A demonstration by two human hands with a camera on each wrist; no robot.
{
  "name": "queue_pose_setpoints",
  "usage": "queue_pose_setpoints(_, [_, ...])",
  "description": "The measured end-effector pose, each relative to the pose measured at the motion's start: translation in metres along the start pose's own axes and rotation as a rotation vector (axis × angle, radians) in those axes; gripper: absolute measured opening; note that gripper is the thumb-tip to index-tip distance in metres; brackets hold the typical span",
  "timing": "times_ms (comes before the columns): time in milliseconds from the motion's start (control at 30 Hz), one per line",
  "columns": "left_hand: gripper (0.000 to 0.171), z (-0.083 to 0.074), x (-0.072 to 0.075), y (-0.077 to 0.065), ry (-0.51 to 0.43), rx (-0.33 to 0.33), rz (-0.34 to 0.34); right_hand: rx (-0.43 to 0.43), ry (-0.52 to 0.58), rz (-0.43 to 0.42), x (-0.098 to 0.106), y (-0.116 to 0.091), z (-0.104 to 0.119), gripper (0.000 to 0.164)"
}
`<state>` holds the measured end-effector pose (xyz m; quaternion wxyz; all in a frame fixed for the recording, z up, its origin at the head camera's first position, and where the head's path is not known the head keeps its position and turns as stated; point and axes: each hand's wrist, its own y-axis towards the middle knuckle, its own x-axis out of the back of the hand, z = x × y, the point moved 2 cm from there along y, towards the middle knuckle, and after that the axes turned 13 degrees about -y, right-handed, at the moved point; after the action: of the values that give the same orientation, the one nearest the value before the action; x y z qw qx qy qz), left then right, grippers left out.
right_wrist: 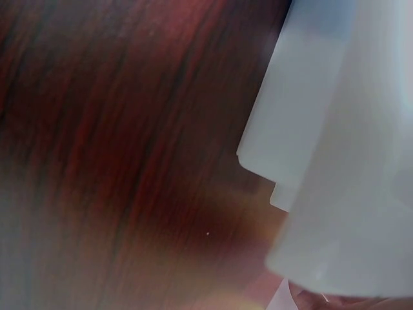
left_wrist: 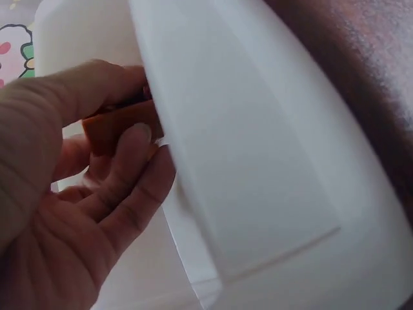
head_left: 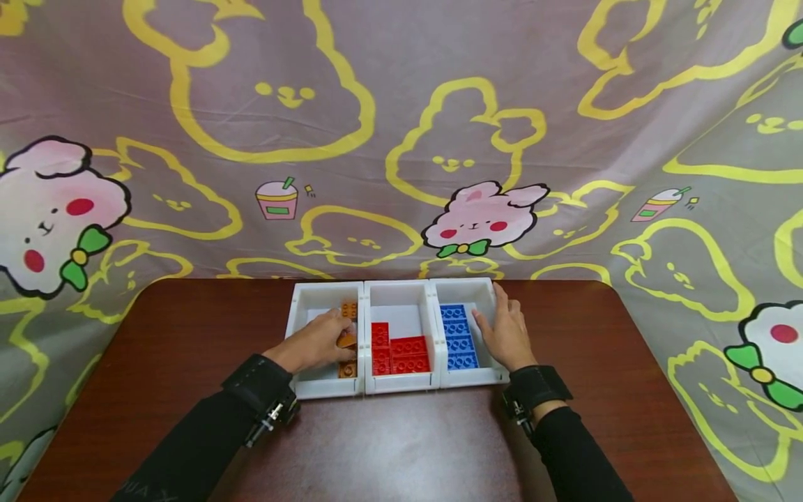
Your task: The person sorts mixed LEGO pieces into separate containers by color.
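My left hand reaches into the left white bin and pinches an orange toy building brick between thumb and fingers, close to the bin wall. More orange bricks lie along that bin's right side, partly hidden by the hand. At the right bin, my right hand rests over the right wall, its thumb toward the inside and the index finger stretched along the rim. Blue bricks form a column inside this bin. In the right wrist view only a bit of the hand shows at the bottom edge.
Between those two, a middle white bin contains several red bricks. All three bins stand side by side at the back of a dark brown wooden table. Behind the table hangs a patterned cloth.
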<state>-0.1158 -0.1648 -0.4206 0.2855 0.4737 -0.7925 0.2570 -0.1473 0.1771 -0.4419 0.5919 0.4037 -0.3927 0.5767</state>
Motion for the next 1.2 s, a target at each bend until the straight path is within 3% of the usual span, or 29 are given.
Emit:
queue_pose_setpoints(267, [0.029,0.002,-0.001,0.004,0.046,-0.061,-0.132,-0.010,-0.002,0.012,0.000,0.001,0.000,0.072])
queue_pose_setpoints(533, [0.052,0.007,-0.007,0.006,0.142,-0.090,-0.096,-0.015,0.002,0.016,0.002,0.000,0.000,0.072])
queue_pose_setpoints(667, [0.058,0.008,-0.010,0.005,0.184,-0.159,-0.122,-0.024,0.000,0.027,0.002,0.000,0.000,0.072])
queue_pose_setpoints(767, [0.059,0.008,-0.011,0.005,0.180,-0.174,-0.145,-0.029,0.001,0.026,0.001,0.001,0.001,0.071])
queue_pose_setpoints(1000, [0.052,0.009,-0.009,0.006,0.138,-0.075,-0.128,-0.025,-0.006,0.020,-0.001,0.002,0.001,0.071])
queue_pose_setpoints(1200, [0.038,0.006,-0.005,0.007,0.069,0.014,-0.055,-0.023,-0.006,0.004,0.000,0.001,0.001,0.070])
